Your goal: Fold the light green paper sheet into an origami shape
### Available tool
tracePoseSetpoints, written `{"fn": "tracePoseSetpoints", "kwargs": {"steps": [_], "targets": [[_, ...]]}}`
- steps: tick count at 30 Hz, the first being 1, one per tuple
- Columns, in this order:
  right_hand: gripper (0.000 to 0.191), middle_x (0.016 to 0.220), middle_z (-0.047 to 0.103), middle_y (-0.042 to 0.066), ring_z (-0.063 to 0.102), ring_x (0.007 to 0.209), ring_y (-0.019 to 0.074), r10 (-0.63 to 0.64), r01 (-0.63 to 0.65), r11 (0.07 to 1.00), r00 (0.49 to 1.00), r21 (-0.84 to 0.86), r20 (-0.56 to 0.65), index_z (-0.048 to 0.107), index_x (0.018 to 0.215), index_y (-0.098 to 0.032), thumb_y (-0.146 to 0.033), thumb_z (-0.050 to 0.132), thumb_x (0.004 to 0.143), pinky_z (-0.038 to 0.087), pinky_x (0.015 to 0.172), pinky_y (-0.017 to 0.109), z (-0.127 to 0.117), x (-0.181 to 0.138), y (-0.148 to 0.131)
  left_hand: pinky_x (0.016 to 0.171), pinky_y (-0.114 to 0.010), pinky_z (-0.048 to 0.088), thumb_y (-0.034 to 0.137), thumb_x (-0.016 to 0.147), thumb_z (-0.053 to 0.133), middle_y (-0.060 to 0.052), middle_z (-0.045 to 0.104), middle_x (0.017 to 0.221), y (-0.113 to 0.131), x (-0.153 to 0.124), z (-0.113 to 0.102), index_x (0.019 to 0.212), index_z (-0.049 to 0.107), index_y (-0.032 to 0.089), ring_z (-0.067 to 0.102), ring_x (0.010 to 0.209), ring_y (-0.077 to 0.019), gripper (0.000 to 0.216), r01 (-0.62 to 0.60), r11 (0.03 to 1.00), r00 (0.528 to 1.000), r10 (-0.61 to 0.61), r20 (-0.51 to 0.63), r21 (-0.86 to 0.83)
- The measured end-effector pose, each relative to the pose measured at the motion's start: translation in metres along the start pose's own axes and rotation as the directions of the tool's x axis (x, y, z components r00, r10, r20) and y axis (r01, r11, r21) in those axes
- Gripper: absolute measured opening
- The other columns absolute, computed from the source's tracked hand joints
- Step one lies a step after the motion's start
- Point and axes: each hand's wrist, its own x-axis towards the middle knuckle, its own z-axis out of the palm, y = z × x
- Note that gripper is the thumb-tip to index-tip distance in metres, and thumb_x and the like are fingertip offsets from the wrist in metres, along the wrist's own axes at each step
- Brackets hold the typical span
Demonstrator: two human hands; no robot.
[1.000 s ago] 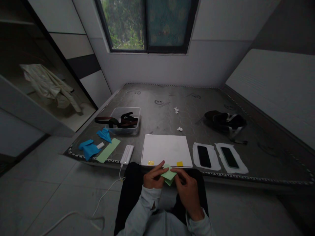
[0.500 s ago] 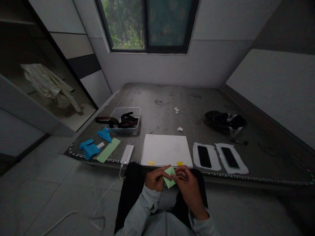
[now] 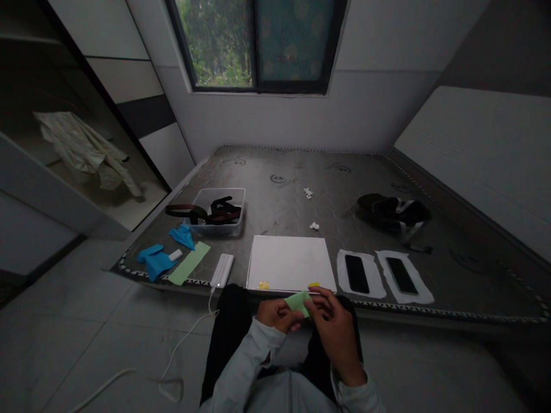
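Between my two hands is a small piece of folded light-green paper (image 3: 298, 302), held above my lap close to the mattress edge. My left hand (image 3: 275, 315) pinches its left side, thumb on top and the other fingers curled below. On the right side, my right hand (image 3: 331, 318) grips the paper between thumb and fingers, partly covering it. Just beyond the hands lies a white board (image 3: 293, 263). Two yellow pieces rest along its near edge: one at the left (image 3: 263, 285), the other at the right (image 3: 314, 285), partly hidden by my right hand.
Left on the mattress (image 3: 275, 212) are a green paper strip (image 3: 189, 264), blue paper pieces (image 3: 158, 264), a white power bank (image 3: 222, 271) with a cable, and a clear bin (image 3: 219, 229) holding dark straps. Two phones (image 3: 357, 274) on white sheets and a dark bag (image 3: 394, 212) lie right.
The green paper has turned in my hands, from a pointed diamond shape to a flatter, wider one. My left thumb now lies across its lower edge.
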Motion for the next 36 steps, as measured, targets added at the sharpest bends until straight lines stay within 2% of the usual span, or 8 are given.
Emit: {"fn": "tracePoseSetpoints", "kwargs": {"steps": [3, 6, 11, 13, 17, 27, 31, 36], "targets": [[0.032, 0.091, 0.075, 0.008, 0.072, 0.075, 0.0196, 0.026, -0.027, 1.000, 0.998, 0.012, 0.051, 0.066, 0.101, -0.020, -0.044, 0.061, 0.081, 0.061, 0.057, 0.026, 0.000, -0.001, -0.001, 0.042, -0.021, 0.047, 0.041, 0.068, 0.068, -0.002, 0.072, 0.052, 0.005, -0.004, -0.001, 0.081, 0.077, 0.016, 0.060, 0.041, -0.0130, 0.030, -0.012, 0.993, 1.000, 0.015, -0.025, 0.114], [0.030, 0.093, 0.076, 0.009, 0.073, 0.079, 0.0218, 0.010, -0.010, 1.000, 0.999, 0.002, 0.042, 0.069, 0.096, -0.020, -0.044, 0.060, 0.081, 0.062, 0.059, 0.027, 0.000, -0.001, -0.003, 0.046, -0.020, 0.048, 0.042, 0.069, 0.067, -0.001, 0.072, 0.053, 0.008, -0.007, 0.000, 0.077, 0.076, 0.020, 0.065, 0.047, -0.0149, 0.024, -0.135, 0.931, 0.978, 0.180, -0.104, 0.339], [0.021, 0.088, 0.077, 0.006, 0.073, 0.078, 0.0203, -0.088, 0.096, 0.984, 0.994, -0.152, 0.060, 0.070, 0.091, -0.022, -0.038, 0.060, 0.082, 0.061, 0.070, 0.028, 0.000, -0.002, -0.008, 0.065, -0.023, 0.057, 0.033, 0.070, 0.067, -0.004, 0.078, 0.089, 0.012, -0.011, 0.008, 0.109, 0.065, 0.026, 0.072, 0.067, -0.0169, 0.039, -0.340, 0.802, 0.842, 0.493, -0.221, 0.491], [0.019, 0.089, 0.077, 0.004, 0.073, 0.078, 0.0197, -0.122, 0.136, 0.970, 0.989, -0.199, 0.082, 0.071, 0.089, -0.024, -0.037, 0.059, 0.083, 0.060, 0.074, 0.028, 0.000, -0.003, -0.009, 0.075, -0.025, 0.058, 0.030, 0.073, 0.065, -0.005, 0.077, 0.097, 0.014, -0.012, 0.010, 0.107, 0.066, 0.025, 0.073, 0.081, -0.0194, 0.034, -0.387, 0.764, 0.796, 0.559, -0.230, 0.517], [0.018, 0.089, 0.077, 0.004, 0.072, 0.079, 0.0200, -0.158, 0.175, 0.958, 0.983, -0.228, 0.090, 0.072, 0.087, -0.024, -0.034, 0.058, 0.083, 0.059, 0.075, 0.029, 0.001, -0.005, -0.010, 0.075, -0.027, 0.058, 0.023, 0.077, 0.057, -0.007, 0.077, 0.089, 0.015, -0.012, 0.010, 0.093, 0.070, 0.022, 0.072, 0.080, -0.0197, 0.021, -0.425, 0.680, 0.780, 0.610, -0.140, 0.597], [0.013, 0.089, 0.073, 0.003, 0.069, 0.086, 0.0196, -0.172, 0.183, 0.948, 0.983, -0.261, 0.066, 0.067, 0.087, -0.024, -0.024, 0.057, 0.081, 0.055, 0.083, 0.031, 0.009, -0.003, -0.010, 0.077, -0.031, 0.058, 0.016, 0.075, 0.052, -0.012, 0.077, 0.090, 0.008, -0.010, 0.010, 0.099, 0.070, 0.016, 0.072, 0.080, -0.0227, 0.030, -0.394, 0.548, 0.733, 0.671, -0.107, 0.738], [0.014, 0.092, 0.074, 0.004, 0.069, 0.087, 0.0190, -0.095, 0.103, 0.984, 0.994, -0.148, 0.058, 0.068, 0.087, -0.023, -0.024, 0.057, 0.079, 0.056, 0.081, 0.029, 0.012, -0.003, -0.007, 0.081, -0.030, 0.057, 0.016, 0.075, 0.052, -0.011, 0.077, 0.094, 0.009, -0.011, 0.010, 0.102, 0.070, 0.016, 0.072, 0.084, -0.0214, 0.032, -0.419, 0.598, 0.694, 0.696, -0.183, 0.683], [0.018, 0.096, 0.074, 0.007, 0.070, 0.087, 0.0197, 0.047, -0.049, 0.995, 0.999, 0.091, 0.028, 0.068, 0.090, -0.020, -0.026, 0.058, 0.075, 0.057, 0.079, 0.029, 0.012, -0.001, -0.006, 0.080, -0.026, 0.056, 0.020, 0.074, 0.050, -0.005, 0.077, 0.097, 0.014, -0.011, 0.001, 0.103, 0.069, 0.021, 0.072, 0.086, -0.0183, 0.034, -0.329, 0.838, 0.784, 0.499, -0.369, 0.435]]}}
